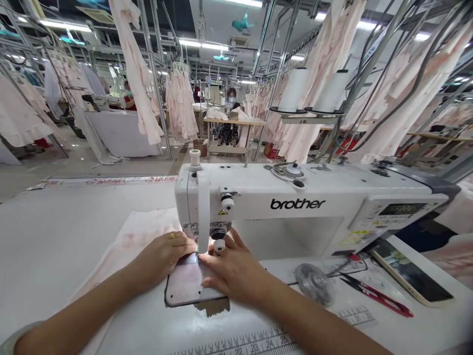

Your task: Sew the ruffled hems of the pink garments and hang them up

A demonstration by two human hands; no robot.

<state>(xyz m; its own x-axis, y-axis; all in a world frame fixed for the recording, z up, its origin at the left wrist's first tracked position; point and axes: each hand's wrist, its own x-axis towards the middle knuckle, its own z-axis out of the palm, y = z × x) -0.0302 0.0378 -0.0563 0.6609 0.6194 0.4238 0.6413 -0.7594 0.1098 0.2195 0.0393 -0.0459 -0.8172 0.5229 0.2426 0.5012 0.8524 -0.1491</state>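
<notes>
While the fabric [129, 236] is sitting under the foot [198, 248] of the machine [295, 197], both hands are lying flat right at the needle. Neither one is pinching anything.

The left hand [162, 256] is coming in from 9 o'clock of the foot. It's pressing down on the pink cloth with its fingers together and its tips nearly touching the foot. The right hand [231, 268] is resting at about 4 o'clock of the foot, with its fingers loosely spread and its index tip just beside the needle. I can't tell whether there's cloth under that hand or just the plate [185, 291].

The rest of the fabric is trailing off toward 8 o'clock across the table [55, 246].

My take on doing this bit well:
- I'm thinking light, even pressure from both palms, so the feed dogs are doing the pulling and not the hands.
- The left hand should be steering the edge, and the right should only be steadying.
- Those tips are looking very close to the needle, so I'd be sliding them back a touch.
- The loose tail at 8 o'clock should be lying flat, or it'll be dragging the seam off line.

Snips [377, 295] and a phone [410, 273] are lying out at 3 o'clock of the right hand, well apart from the work.
</notes>
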